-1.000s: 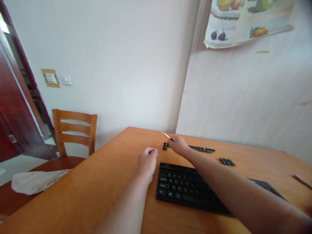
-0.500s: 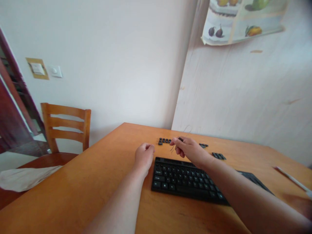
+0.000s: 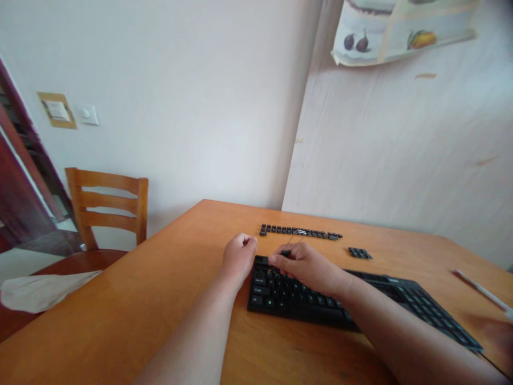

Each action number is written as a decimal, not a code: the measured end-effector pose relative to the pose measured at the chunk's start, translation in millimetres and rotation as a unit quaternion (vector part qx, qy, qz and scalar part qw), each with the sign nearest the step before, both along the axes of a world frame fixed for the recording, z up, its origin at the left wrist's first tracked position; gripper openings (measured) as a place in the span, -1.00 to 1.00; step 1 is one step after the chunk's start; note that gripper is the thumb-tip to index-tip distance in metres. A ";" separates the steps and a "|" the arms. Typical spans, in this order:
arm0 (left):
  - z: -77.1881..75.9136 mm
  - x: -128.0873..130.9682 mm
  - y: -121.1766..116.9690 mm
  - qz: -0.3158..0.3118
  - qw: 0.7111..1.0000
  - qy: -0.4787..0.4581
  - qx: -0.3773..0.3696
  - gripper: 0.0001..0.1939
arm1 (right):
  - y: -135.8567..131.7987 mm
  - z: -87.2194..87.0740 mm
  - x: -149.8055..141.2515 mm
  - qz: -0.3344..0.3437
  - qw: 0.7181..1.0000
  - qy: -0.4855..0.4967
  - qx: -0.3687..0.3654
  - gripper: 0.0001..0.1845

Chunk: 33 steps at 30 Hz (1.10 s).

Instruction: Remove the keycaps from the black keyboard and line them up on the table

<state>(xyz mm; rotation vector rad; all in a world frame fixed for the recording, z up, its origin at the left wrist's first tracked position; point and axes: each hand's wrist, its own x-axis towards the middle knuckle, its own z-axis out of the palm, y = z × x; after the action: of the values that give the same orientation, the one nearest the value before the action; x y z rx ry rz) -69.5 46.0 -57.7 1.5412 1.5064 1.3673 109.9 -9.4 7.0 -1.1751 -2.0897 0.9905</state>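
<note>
A black keyboard lies on the table, with its upper left keys partly hidden by my right hand. Between the closed fingers of that hand is a wire keycap puller, its dark handle showing and thin wires rising behind. My left hand is closed, just off the keyboard's upper left corner; whatever its fingers hold, if anything, is hidden. Behind the keyboard runs a row of loose black keycaps. A smaller group of keycaps lies to the right.
The wooden table meets the wall at the back. A pale pen-like stick lies at the right. To the left stands a wooden chair with a whitish cloth on its seat.
My right hand has come down and nearer with the puller, from above the back of the keyboard onto its upper left keys. My left hand has barely moved.
</note>
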 end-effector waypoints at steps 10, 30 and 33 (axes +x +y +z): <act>-5.2 0.4 2.3 -0.006 1.000 0.010 -0.001 -0.78 | -2.4 -6.7 -10.9 -0.040 0.998 -0.039 0.017 -0.67; -5.1 2.1 0.8 -0.004 0.998 0.068 0.014 -0.78 | -0.9 -11.0 -24.0 -0.027 0.993 -0.095 0.072 -0.73; -4.2 2.3 -0.2 -0.002 0.997 0.073 0.016 -0.78 | 0.2 -11.8 -21.8 -0.043 0.994 -0.082 0.059 -0.70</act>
<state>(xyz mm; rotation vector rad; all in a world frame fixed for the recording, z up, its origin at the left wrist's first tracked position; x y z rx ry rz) -67.1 45.8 -61.9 1.6954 1.5730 1.3077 88.1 -9.2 -4.8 -1.3110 -2.1718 0.7424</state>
